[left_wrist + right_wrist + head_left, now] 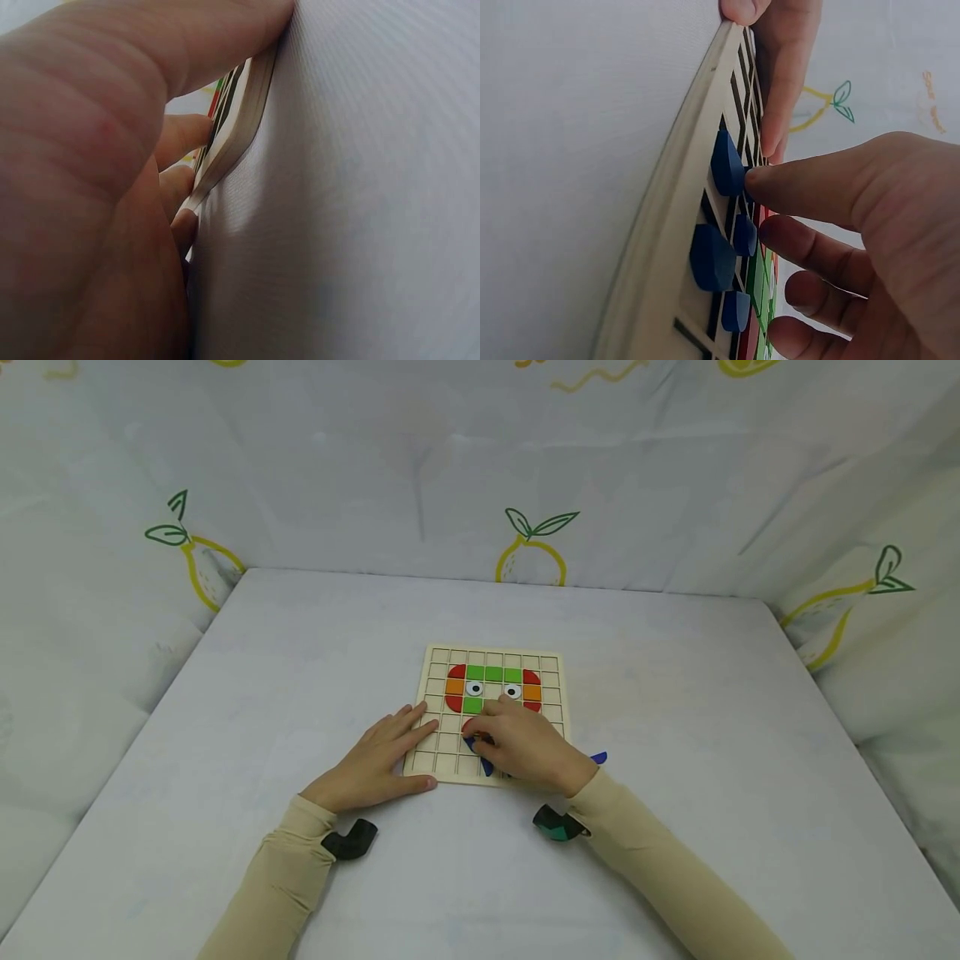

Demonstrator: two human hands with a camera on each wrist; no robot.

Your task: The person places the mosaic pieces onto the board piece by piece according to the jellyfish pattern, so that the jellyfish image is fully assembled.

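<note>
A pale wooden grid board (442, 764) lies on the white table, bearing a pattern of red, green and orange tiles with two round eye tiles (475, 689). My left hand (378, 760) rests spread at its left edge, fingertips on the board, thumb along the near corner. Above the lower part of the board, my right hand (528, 743) pinches a small blue piece (748, 181) between thumb and index finger, partly hidden by the thumb. Several other blue pieces stand near it, among them a leaf-shaped one (726, 163) and a larger rounded one (712, 258).
One more blue piece (598, 757) lies on the table (712, 735) right of the board, just beyond the right wrist. Black wrist-worn devices (350, 841) sit at both cuffs. White curtains (337, 468) with lemon drawings hang around the table.
</note>
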